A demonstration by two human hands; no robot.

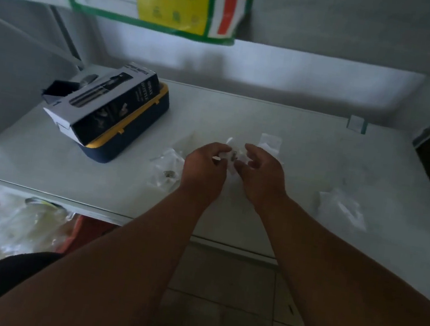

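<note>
Two bare forearms reach forward from the bottom edge over a pale table (321, 133), the biggest thing in view. At its back left a printed cardboard box (106, 104) rests tilted on top of a blue and yellow case (132, 138). Smaller clear plastic bags lie loose on the table: one just left of the hands (165, 170), one well off to the right (341, 209), one just behind them (270, 141). Above the middle of the table, the left hand (203, 169) and right hand (261, 174) meet with fingers curled, both pinching a small clear bag (230, 151) held between them; blur hides the exact grip. A tiny dark piece (234, 155) shows inside it. If the hands pull the bag apart too sharply, it could burst and scatter such pieces, which might roll off the near edge onto the floor or get lost among the other bags.
</note>
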